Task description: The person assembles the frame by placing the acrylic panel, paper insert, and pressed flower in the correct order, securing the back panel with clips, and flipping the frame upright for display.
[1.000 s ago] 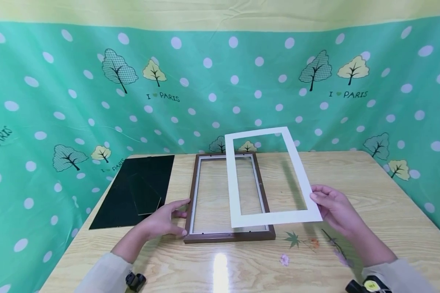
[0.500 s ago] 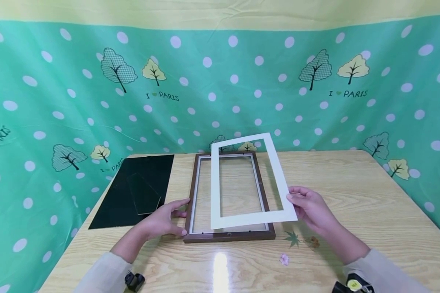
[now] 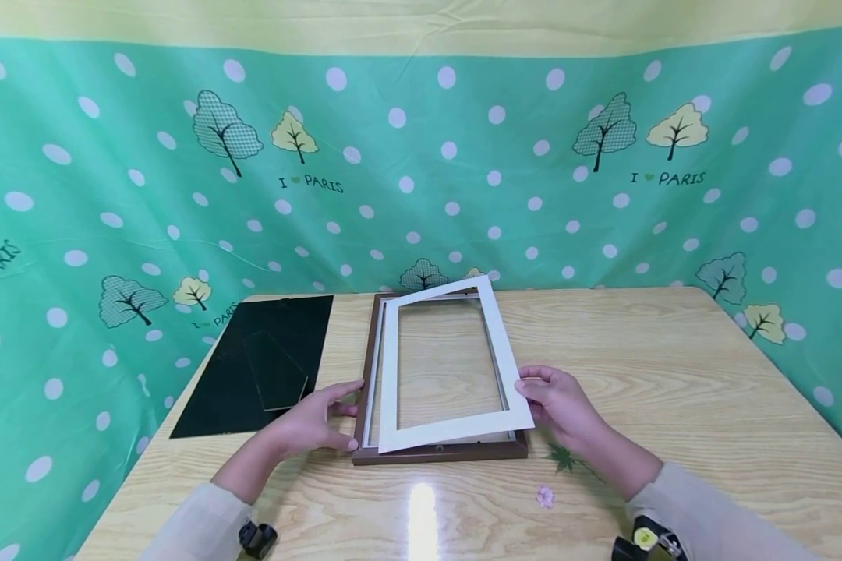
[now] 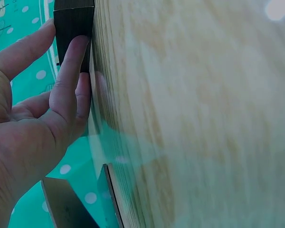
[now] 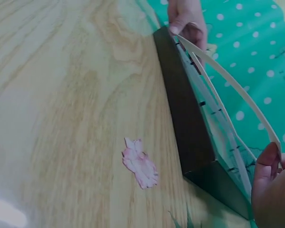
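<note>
A brown picture frame [image 3: 442, 453] lies on the table, its inner side facing up. My left hand [image 3: 316, 418] rests its fingers and thumb against the frame's left side, near the front corner. My right hand [image 3: 561, 405] pinches the right edge of a white mat board [image 3: 389, 374] between thumb and fingers. The mat hangs tilted over the frame, its lower left corner right at the front rail. In the right wrist view the mat board [image 5: 237, 88] bows upward, with its far end near the left hand [image 5: 185, 21].
A black backing board [image 3: 217, 397] with a fold-out stand [image 3: 284, 386] lies at the left. Just right of the frame's front corner are a green leaf [image 3: 561, 457] and a pink pressed flower [image 3: 545, 496]. A polka-dot cloth [image 3: 421, 156] hangs behind the table.
My right hand has brought the mat board left and lower, from the frame's right side to over it. My left hand has stayed at the frame's side.
</note>
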The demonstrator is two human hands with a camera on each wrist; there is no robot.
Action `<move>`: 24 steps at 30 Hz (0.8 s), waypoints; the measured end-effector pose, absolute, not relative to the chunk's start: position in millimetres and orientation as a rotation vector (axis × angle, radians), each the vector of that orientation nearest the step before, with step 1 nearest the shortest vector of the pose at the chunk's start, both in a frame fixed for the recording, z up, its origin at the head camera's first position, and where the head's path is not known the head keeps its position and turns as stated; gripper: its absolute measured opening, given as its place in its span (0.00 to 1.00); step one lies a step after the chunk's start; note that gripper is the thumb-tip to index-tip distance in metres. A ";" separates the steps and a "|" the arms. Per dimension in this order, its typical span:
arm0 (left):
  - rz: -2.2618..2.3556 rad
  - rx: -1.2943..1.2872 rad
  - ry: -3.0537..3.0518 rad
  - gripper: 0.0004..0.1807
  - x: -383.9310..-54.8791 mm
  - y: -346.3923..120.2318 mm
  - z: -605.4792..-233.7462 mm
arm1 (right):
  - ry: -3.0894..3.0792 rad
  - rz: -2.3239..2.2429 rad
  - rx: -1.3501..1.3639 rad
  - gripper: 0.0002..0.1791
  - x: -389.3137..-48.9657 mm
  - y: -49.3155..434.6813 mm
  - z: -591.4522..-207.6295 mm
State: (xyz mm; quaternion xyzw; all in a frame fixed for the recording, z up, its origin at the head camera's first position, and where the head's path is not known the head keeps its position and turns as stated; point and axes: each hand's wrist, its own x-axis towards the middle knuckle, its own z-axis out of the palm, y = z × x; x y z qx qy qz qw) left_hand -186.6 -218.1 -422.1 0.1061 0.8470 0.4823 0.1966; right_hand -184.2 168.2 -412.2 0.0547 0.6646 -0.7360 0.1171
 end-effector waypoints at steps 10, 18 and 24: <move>1.333 0.294 2.390 0.52 -185.9 -217.4 -420.3 | 2.064 -2.049 0.182 0.20 -188.7 157.0 -414.9; 1.318 0.287 2.401 0.51 -185.3 -216.8 -420.5 | 2.218 -1.972 0.126 0.21 -195.2 157.5 -420.9; 1.308 0.294 2.410 0.51 -185.8 -216.9 -420.6 | 2.261 -1.912 0.071 0.26 -194.6 160.8 -419.5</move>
